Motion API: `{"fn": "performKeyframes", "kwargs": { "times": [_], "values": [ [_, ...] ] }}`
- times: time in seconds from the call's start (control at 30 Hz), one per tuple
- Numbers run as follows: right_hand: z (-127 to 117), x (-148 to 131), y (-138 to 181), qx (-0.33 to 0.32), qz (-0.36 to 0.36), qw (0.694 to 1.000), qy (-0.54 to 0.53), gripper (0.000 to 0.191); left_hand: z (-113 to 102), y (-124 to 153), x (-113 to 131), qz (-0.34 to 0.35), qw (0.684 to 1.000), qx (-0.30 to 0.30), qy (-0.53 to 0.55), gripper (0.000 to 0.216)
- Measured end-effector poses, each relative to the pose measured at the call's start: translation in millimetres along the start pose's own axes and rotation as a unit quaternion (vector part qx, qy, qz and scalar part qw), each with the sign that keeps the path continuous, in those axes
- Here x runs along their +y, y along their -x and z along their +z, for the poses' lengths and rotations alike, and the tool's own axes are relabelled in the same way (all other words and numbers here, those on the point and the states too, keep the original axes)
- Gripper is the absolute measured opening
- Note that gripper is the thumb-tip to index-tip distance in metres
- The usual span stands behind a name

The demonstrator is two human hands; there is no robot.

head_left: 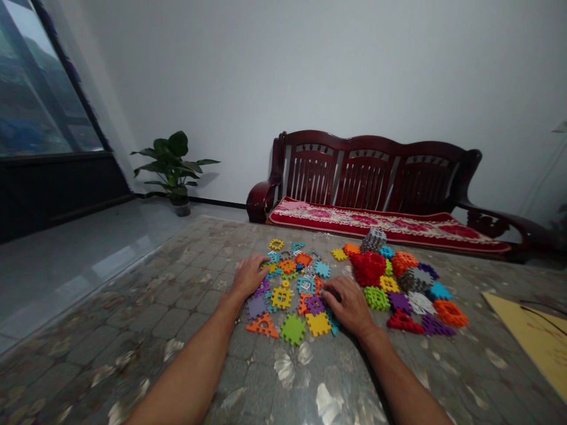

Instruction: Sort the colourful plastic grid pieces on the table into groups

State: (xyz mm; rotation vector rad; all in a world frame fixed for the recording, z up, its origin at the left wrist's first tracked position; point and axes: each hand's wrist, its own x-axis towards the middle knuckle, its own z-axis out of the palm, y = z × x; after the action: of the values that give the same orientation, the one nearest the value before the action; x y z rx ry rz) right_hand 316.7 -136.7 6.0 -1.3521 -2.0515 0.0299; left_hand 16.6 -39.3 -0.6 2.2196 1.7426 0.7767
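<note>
Loose plastic interlocking building pieces lie in a spread between my two hands on the table. My left hand [250, 275] rests at the left edge of the spread, fingers stretched toward a yellow piece, touching or just beside it. At the right edge lies my right hand [349, 302], its fingers loosely bent and apart by a purple piece [315, 304]. Neither hand visibly grips anything. Nearer to me are a green square piece [293, 329], a yellow square [318, 324], an orange triangular piece [263, 326] and a lilac square [256, 307]. My right fingers hide some pieces.
Right of my right hand are sorted stacks, including a red stack [368, 268] and a green stack [376, 298]. A yellow sheet [527, 330] with a dark cord lies far right. Beyond the patterned table [177, 295] stand a wooden bench [363, 171] and a potted plant [175, 165].
</note>
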Motion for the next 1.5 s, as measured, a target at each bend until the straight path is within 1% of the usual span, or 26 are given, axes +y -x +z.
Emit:
{"fn": "performKeyframes", "kwargs": {
  "times": [0.13,0.2,0.3,0.33,0.4,0.5,0.57,0.73,0.93,1.1,1.17,1.27,1.5],
  "values": [
    [7.0,7.5,0.9,0.010,0.003,1.000,0.002,0.017,0.2,-0.1,1.8,-0.023,1.000,0.009,0.000,0.019],
    [9.0,10.6,0.6,0.022,0.011,1.000,-0.004,0.018,-0.1,0.6,2.9,-0.027,0.999,0.038,-0.011,0.018],
    [9.9,13.9,-0.3,0.038,0.020,0.999,-0.018,0.018,-0.3,2.4,6.3,0.006,0.995,0.097,-0.016,0.021],
    [10.0,14.6,-0.6,0.042,0.021,0.999,-0.022,0.018,-0.2,2.8,8.4,0.026,0.994,0.107,-0.012,0.022],
    [10.6,15.7,-1.1,0.045,0.023,0.998,-0.026,0.018,0.1,2.3,14.1,0.062,0.992,0.106,0.002,0.021],
    [11.7,16.7,-1.6,0.046,0.031,0.998,-0.033,0.017,0.5,-2.9,25.6,0.085,0.993,0.080,0.030,0.021],
    [12.2,16.9,-1.8,0.052,0.038,0.997,-0.042,0.017,0.7,-9.7,33.4,0.095,0.993,0.051,0.039,0.025],
    [12.5,17.0,-1.9,0.058,0.048,0.996,-0.056,0.019,5.5,-34.1,45.9,0.164,0.986,-0.044,-0.004,0.033],
    [14.2,17.0,-1.9,0.058,0.052,0.995,-0.060,0.020,16.6,-61.8,57.9,0.260,0.951,-0.142,-0.088,0.047],
    [13.3,14.7,-2.7,0.056,0.059,0.994,-0.067,0.022,19.6,-76.8,67.3,0.291,0.924,-0.230,-0.095,0.049],
    [12.8,13.9,-3.2,0.052,0.060,0.995,-0.067,0.023,19.8,-80.6,67.5,0.291,0.920,-0.243,-0.097,0.048],
    [12.6,13.5,-3.9,0.046,0.061,0.995,-0.065,0.024,19.2,-84.1,65.2,0.290,0.923,-0.234,-0.102,0.046],
    [11.0,11.9,-4.8,0.035,0.067,0.995,-0.062,0.026,12.6,-85.4,62.9,0.309,0.916,-0.232,-0.107,0.041]
  ]
}}
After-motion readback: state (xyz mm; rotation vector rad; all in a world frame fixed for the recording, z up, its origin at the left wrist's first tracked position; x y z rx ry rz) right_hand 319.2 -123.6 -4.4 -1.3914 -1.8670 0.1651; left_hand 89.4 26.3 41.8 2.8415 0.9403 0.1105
